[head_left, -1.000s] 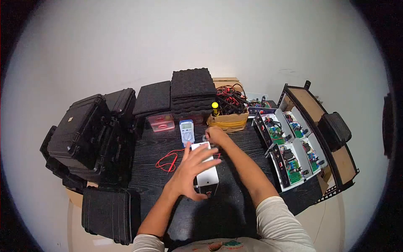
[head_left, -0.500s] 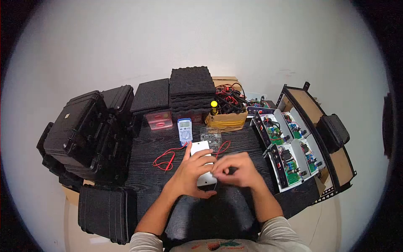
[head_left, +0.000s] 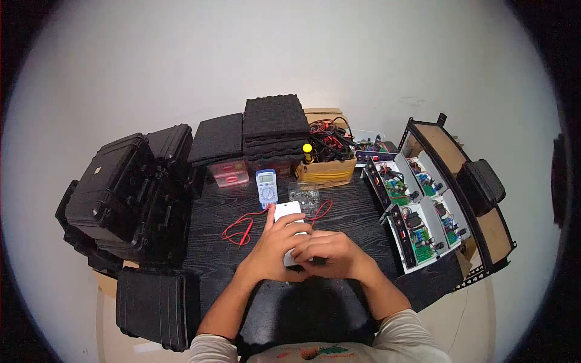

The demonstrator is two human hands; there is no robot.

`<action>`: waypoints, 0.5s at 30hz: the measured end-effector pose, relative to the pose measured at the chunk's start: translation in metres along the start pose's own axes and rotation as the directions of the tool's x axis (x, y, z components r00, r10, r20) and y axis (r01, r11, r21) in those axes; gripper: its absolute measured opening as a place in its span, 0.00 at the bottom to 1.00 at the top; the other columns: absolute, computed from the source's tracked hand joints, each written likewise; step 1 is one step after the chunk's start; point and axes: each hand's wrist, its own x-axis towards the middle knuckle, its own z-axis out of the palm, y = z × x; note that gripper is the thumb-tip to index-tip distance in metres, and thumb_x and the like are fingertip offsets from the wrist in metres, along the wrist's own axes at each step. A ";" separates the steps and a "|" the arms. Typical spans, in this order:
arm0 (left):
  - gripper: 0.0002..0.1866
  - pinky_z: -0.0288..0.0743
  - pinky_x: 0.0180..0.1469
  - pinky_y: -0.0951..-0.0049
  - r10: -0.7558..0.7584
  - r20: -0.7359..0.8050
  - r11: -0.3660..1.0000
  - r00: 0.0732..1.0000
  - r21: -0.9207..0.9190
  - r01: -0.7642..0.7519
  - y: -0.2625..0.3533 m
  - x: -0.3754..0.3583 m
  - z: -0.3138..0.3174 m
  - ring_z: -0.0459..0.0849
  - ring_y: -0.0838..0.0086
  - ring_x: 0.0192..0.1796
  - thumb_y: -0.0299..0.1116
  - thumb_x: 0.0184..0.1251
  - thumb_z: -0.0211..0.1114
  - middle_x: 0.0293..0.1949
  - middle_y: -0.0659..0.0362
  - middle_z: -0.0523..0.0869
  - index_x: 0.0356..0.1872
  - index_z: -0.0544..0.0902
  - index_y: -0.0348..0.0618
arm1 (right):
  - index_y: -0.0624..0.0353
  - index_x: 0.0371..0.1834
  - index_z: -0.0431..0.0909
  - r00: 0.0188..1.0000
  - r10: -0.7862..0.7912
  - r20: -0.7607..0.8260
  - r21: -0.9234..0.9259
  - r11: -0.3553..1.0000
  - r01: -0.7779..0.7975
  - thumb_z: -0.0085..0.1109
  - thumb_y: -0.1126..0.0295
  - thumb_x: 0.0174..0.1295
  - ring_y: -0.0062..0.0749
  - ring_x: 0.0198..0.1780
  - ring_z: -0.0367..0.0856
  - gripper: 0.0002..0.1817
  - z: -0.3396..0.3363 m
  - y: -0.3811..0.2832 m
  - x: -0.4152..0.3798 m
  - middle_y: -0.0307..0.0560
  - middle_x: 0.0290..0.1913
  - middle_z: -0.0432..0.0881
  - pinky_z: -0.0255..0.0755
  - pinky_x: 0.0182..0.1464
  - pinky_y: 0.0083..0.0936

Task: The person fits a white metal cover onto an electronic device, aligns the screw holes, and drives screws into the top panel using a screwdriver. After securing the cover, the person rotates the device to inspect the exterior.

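Observation:
My left hand (head_left: pixel 273 249) is wrapped round a white flat rectangular case (head_left: pixel 288 210), thumb along its left edge and fingers across its face. A small dark hole shows near the case's far end. Against the near right side of the case, my right hand (head_left: pixel 336 255) has its fingers curled together, touching it or very close; what they pinch, if anything, is hidden. Just beyond the case stand a blue-and-white multimeter (head_left: pixel 267 189) with a red test lead (head_left: pixel 247 231) and a clear plastic box (head_left: pixel 304 195) of small parts.
Black hard cases (head_left: pixel 109 181) are stacked at left. Foam sheets (head_left: pixel 275 118) lie on red drawers (head_left: pixel 231 175) at the back. A cardboard box (head_left: pixel 327 173) holds cables, with a yellow-topped screwdriver (head_left: pixel 307 151) beside it. White open housings (head_left: pixel 417 212) with circuit boards stand at right.
My right hand has come down and left, closer to the near end of the white case and to my left hand. The left hand keeps its hold.

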 end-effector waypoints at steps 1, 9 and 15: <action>0.38 0.32 0.79 0.15 0.001 0.003 1.000 1.000 0.004 -0.001 0.000 0.000 0.000 0.75 0.56 0.75 0.42 0.28 0.88 0.60 0.64 0.85 0.52 0.89 0.52 | 0.57 0.38 0.87 1.000 0.000 -0.002 0.001 1.000 0.000 0.77 0.82 0.49 0.42 0.44 0.90 0.14 0.000 -0.001 0.000 0.41 0.43 0.92 0.84 0.46 0.36; 0.38 0.32 0.80 0.15 0.016 -0.009 1.000 1.000 0.007 -0.016 -0.002 -0.002 0.001 0.74 0.56 0.76 0.42 0.30 0.87 0.62 0.63 0.85 0.54 0.88 0.52 | 0.56 0.41 0.88 1.000 0.021 -0.002 -0.042 0.999 -0.021 0.76 0.80 0.54 0.42 0.42 0.88 0.12 0.002 -0.006 0.002 0.40 0.42 0.90 0.83 0.46 0.35; 0.39 0.34 0.80 0.16 0.005 0.012 1.000 1.000 0.027 -0.006 -0.001 -0.002 0.001 0.74 0.55 0.77 0.42 0.30 0.87 0.63 0.63 0.85 0.55 0.87 0.52 | 0.56 0.42 0.88 0.998 0.055 -0.028 -0.047 0.997 -0.056 0.78 0.75 0.57 0.41 0.42 0.88 0.11 0.007 -0.006 0.000 0.43 0.40 0.88 0.81 0.45 0.35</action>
